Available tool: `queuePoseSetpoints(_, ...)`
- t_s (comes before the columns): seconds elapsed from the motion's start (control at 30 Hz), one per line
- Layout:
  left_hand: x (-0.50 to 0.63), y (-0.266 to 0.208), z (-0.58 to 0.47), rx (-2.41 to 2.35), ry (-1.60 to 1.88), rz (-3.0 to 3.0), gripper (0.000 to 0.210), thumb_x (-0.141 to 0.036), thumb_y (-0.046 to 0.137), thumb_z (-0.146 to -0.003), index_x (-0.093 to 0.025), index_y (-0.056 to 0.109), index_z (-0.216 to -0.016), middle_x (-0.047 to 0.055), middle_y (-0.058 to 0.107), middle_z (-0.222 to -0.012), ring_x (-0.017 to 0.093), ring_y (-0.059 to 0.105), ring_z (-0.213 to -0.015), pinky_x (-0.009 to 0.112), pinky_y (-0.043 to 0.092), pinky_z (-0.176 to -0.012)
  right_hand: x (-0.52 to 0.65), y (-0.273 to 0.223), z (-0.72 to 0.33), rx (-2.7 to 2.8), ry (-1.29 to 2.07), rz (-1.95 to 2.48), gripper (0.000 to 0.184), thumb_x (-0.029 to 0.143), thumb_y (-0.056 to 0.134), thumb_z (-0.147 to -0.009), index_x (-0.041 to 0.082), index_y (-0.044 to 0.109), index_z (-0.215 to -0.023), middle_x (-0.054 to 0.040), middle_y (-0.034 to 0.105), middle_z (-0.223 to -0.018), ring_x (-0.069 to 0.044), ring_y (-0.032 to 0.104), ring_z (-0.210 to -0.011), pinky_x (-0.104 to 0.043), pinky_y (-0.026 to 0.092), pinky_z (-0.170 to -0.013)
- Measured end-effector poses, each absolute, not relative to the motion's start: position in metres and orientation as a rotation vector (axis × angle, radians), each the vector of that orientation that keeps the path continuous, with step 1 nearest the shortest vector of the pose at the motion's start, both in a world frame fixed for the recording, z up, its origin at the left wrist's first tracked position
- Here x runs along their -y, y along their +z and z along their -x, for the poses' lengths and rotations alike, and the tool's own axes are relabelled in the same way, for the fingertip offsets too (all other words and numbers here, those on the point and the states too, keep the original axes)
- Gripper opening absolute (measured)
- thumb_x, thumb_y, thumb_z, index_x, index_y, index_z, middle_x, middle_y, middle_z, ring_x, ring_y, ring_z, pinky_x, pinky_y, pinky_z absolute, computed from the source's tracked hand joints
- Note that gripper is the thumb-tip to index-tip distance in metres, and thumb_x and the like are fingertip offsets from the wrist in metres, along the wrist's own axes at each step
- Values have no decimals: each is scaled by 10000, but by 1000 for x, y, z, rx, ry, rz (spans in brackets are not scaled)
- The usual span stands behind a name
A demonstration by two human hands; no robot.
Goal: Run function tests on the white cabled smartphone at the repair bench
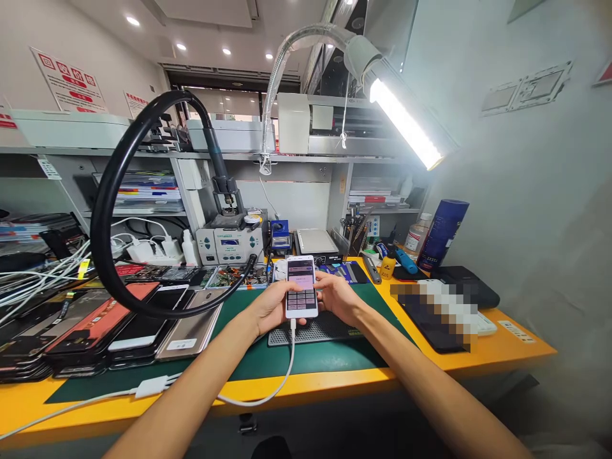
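Over the green bench mat [335,363], a white smartphone [301,298] was gripped centrally, fingers of the left hand [272,308] and right hand [340,297] curled around its edges. White cable [292,357] was plugged in, screen [301,279] lit; input was judged unfinished.

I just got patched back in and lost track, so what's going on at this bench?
A person holds a white phone in both hands, the left hand and right hand at either side, with the left thumb over the lit screen. The text is too small to read. A white cable runs from its lower end. It is held above a green mat, with stacked phones to the left.
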State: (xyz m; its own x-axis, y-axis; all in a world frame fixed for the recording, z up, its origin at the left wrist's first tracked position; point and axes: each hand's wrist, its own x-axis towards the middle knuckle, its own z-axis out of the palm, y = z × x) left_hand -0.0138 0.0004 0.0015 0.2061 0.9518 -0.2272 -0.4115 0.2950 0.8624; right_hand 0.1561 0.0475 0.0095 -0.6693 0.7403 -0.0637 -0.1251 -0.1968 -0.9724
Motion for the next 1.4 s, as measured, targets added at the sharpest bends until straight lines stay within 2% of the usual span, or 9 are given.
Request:
queuePoseSetpoints(0.8,-1,1,14,-871,1090,-760,362,-139,632,-816,-105,648,-1176,137,745,-931,254,712,-678,361,591,-453,-51,5,-156,1495,1906,720,375,256,616,-716,208,683,-1081,-49,736,-1022,-154,577,-681,-307,508,-613)
queuePoseSetpoints(1.1,0,8,19,-740,1017,-735,498,-310,494,-876,-88,617,-1304,217,755,-1000,322,739,-754,394,585,-493,-49,7,-157,1460,1912,742,340,248,618,-684,201,660,-1018,-21,712,-887,-141,552,-641,-291,465,-607)
queuePoseSetpoints(1.4,1,8,20,-650,992,-709,506,-357,511,-878,-96,624,-1295,207,754,-982,327,743,-828,405,604,-587,-48,7,-156,1443,1901,742,301,255,633,-639,213,623,-936,33,602,-728,-124,534,-593,-266,446,-576)
